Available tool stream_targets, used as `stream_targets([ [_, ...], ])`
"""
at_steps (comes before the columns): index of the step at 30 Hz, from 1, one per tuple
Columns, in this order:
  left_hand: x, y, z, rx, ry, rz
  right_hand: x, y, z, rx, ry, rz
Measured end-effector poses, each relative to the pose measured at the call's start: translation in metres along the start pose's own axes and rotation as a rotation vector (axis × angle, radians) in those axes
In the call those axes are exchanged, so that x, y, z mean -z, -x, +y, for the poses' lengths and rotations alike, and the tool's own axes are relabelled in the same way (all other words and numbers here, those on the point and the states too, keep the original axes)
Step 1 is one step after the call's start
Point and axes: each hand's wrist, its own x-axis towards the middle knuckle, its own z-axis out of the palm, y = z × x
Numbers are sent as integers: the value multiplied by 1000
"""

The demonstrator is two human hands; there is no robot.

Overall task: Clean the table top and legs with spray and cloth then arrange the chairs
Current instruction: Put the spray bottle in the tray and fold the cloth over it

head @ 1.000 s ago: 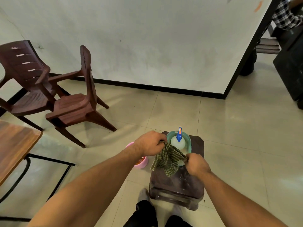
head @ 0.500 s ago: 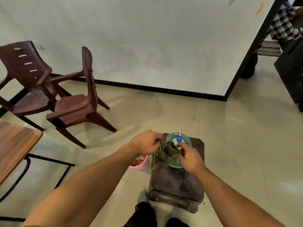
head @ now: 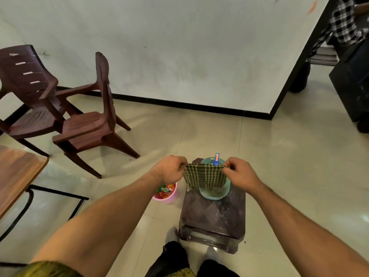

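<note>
Both hands have moved apart since half a second ago, and the green checked cloth (head: 205, 177), which was bunched between them, is now stretched out flat. The left hand (head: 169, 169) pinches the left top corner of the cloth and the right hand (head: 241, 172) pinches the right top corner; each grip is closed on the fabric with curled fingers. The cloth hangs down from its top edge, over a teal basin (head: 214, 193) that stands on the far part of a dark brown stool (head: 213, 216); I cannot tell if its lower edge touches the basin. Behind the top edge of the cloth rises the blue nozzle of the spray bottle (head: 216, 159), whose body is hidden by the cloth. Just left of the stool a small pink bucket (head: 167, 194) stands on the floor, with coloured packets inside. At the left edge is the desk (head: 18, 172), a wooden top on a black metal frame, only its corner showing. Far left, two dark brown plastic chairs stand close together near the wall: the nearer chair (head: 87, 124) has its back to the right, and the farther chair (head: 26, 92) is behind it. At the far right a person in a checked shirt (head: 345, 23) is partly in view
</note>
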Motion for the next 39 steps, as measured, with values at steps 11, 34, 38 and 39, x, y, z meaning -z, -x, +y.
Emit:
stream_targets([
  [11, 46, -8, 32, 191, 1547, -163, 37, -2, -37, -109, -1052, -285],
  [34, -107, 49, 18, 666, 1230, -95, -53, 39, 42, -593, -935, -119],
  [38, -103, 43, 14, 640, 1252, 45, -52, 36, 51, -550, -606, -50],
  [39, -99, 41, 15, 608, 1226, 60, -50, 35, 54, -535, -542, -32],
])
